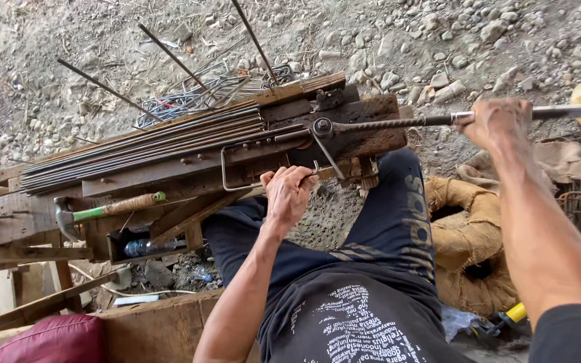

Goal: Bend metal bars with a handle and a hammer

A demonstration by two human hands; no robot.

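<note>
My left hand (288, 191) grips a thin steel rod (250, 149) that is bent into a rectangular loop against the wooden bending bench (169, 171). My right hand (499, 121) is closed around the long bar of a bending lever (398, 123), which runs left to a bolt pivot (322, 126) on the bench. A bundle of straight steel rods (142, 144) lies along the bench top to the left of the pivot.
A claw hammer (102, 212) with a green and wrapped handle rests on the bench's left part. Bent stirrups (200, 91) lie on the gravel behind. Burlap sacks (465, 235) sit to the right, a plastic bottle (146, 247) under the bench, a maroon cushion (48, 339) bottom left.
</note>
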